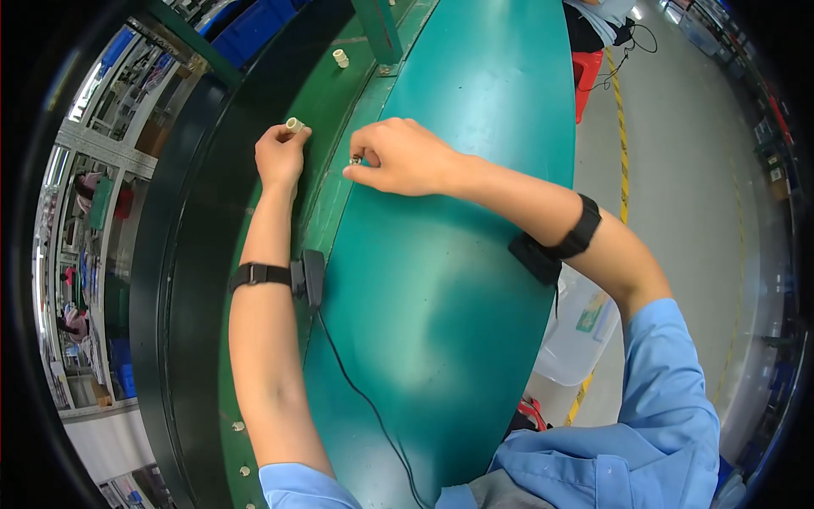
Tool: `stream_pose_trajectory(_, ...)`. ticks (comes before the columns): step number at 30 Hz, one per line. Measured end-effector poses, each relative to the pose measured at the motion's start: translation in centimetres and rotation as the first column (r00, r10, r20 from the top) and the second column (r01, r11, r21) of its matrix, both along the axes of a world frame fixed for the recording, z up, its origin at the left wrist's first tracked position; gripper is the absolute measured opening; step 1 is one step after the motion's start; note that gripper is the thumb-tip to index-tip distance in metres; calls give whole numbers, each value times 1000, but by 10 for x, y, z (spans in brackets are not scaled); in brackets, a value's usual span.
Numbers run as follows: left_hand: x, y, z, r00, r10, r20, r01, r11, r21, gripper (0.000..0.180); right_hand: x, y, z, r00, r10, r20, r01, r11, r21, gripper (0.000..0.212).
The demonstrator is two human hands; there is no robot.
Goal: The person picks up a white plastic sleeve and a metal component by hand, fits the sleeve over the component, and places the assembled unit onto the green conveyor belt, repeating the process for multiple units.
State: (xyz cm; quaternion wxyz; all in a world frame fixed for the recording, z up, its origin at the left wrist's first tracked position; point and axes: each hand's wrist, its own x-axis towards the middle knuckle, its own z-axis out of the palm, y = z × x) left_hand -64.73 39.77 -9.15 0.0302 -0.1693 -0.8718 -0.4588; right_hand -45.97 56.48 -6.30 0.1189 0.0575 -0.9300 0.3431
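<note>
Left of centre, the left hand (pixel 280 157) pinches a cream plug (pixel 294 125) upright at its fingertips, ready to hand. The right hand (pixel 405 157) closes its fingertips around a small metal part (pixel 355 159), pressing it against the green bench (pixel 441 297) for steadiness.

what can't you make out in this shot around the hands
- Head view: the small metal part in the right hand is mostly covered by the fingers; its shape is unclear.
- The cream plastic piece in the left hand: only its tip shows above the fingertips.
- The clear tub is partly hidden by the right forearm and the green table.
- The shelves at the left rim are warped and too small to read.
</note>
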Motion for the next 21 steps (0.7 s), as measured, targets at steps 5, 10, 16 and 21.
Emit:
stream_pose_trajectory(5, -9, 27, 0, 996, -2, 84, 18, 982, -190, 31, 26, 18, 4, 999, 2, -35, -4, 997, -75, 33)
stream_pose_trajectory(10, 21, -26, 3, 958, -22, -286, 4, 998, -64, 43, 38, -9, 20, 993, 44, -108, -57, 991, -124, 31)
stream_pose_trajectory(16, 271, -142, 101, 883, -368, -291, 372, 927, -42, 42, 107, -107, 41, 959, 269, -92, -266, 734, -625, 34)
stream_pose_trajectory(21, 410, -257, 106, 935, -41, -353, 7, 995, -98, 39, 173, -228, 59, 734, 679, -13, -505, 532, -680, 29)
